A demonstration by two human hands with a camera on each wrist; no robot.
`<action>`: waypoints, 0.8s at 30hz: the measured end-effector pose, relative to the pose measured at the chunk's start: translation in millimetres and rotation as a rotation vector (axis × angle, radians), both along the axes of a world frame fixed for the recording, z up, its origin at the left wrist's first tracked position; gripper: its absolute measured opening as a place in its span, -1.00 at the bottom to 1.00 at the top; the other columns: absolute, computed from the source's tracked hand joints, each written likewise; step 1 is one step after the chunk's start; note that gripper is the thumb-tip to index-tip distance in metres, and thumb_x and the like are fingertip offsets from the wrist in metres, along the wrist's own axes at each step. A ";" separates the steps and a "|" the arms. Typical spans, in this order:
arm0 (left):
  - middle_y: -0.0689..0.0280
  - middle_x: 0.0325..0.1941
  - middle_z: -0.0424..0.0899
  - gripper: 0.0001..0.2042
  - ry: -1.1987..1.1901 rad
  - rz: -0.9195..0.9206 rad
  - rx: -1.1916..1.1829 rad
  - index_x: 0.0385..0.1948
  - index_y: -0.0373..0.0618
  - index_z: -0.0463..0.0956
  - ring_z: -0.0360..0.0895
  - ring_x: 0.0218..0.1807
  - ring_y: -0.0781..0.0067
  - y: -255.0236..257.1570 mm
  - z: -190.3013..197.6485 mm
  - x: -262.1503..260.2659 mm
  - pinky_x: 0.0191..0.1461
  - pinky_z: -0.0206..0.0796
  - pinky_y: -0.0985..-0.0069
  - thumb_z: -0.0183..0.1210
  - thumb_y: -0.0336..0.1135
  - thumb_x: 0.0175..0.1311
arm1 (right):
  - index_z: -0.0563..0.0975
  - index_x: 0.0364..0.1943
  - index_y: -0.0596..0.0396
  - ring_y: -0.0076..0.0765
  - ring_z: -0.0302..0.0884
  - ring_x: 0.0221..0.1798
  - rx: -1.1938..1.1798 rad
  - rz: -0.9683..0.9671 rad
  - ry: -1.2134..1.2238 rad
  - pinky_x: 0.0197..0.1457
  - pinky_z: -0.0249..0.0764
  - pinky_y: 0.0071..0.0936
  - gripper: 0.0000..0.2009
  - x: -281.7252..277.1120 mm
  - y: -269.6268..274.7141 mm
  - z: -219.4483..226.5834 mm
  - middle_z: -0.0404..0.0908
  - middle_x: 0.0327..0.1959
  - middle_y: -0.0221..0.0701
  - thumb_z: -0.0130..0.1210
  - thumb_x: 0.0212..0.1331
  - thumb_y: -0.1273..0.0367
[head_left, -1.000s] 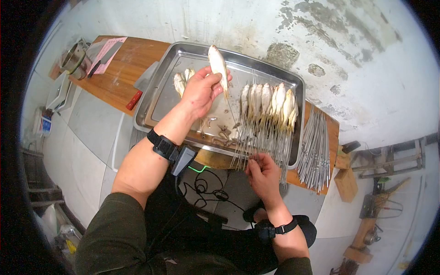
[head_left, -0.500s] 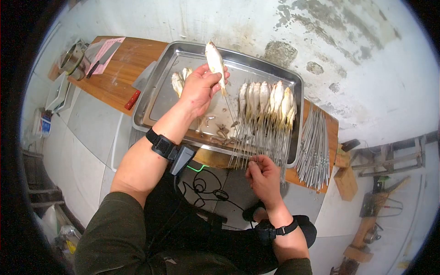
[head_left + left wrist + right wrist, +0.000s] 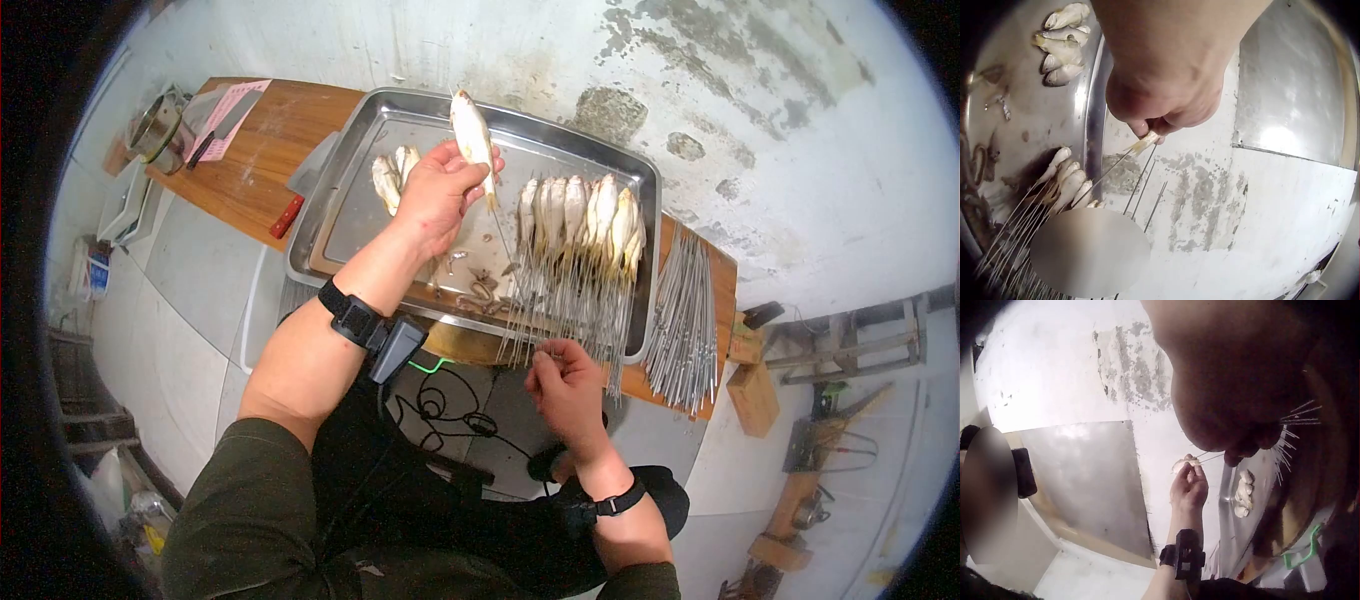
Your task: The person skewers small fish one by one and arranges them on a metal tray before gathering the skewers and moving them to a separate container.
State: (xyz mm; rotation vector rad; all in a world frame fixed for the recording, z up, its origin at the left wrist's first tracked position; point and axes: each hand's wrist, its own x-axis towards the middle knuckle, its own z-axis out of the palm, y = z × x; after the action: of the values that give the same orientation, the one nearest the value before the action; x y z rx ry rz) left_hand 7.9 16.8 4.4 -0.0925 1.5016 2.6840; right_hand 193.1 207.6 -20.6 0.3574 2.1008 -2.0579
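Note:
My left hand (image 3: 437, 203) holds a small pale fish (image 3: 470, 128) head up over the steel tray (image 3: 352, 222), thumb on its lower body. In the left wrist view only the fish's tail (image 3: 1145, 144) shows below the fingers. A thin metal skewer (image 3: 1105, 173) runs out from that tail. My right hand (image 3: 570, 392), by the tray's near edge, pinches the skewer's lower end between thumb and curled fingers. Beside it, a row of skewered fish (image 3: 575, 212) lies in the tray's right part, their skewers (image 3: 570, 300) reaching over the near rim.
Several loose fish (image 3: 386, 182) lie at the tray's left, with dark scraps (image 3: 480, 292) near its front. A bundle of skewers (image 3: 685, 325) is right of the tray. On the left are a red handle (image 3: 287, 216), a knife (image 3: 230, 118) on pink paper and a metal pot (image 3: 157, 133).
My right hand has drawn slightly back toward my body and turned a little. The left hand still holds the fish in nearly the same place; the head view has shifted slightly.

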 end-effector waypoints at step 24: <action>0.21 -0.09 0.57 -0.78 -0.074 -0.090 0.067 -0.09 -0.32 0.39 0.55 -0.07 0.45 1.6 -5.2 0.3 0.05 0.44 0.54 0.04 -0.51 0.24 | 0.44 -0.26 0.20 -0.66 0.36 -0.58 0.117 -0.062 0.177 -0.52 0.29 -0.68 -0.90 -1.1 -7.5 -28.9 0.48 -0.56 -0.50 -0.01 0.26 0.44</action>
State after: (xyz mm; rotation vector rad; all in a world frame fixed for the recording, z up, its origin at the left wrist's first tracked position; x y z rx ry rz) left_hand 8.2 18.4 -0.8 -0.1162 1.3597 2.6265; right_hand 191.9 200.1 -49.5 0.2677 2.3483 -2.0753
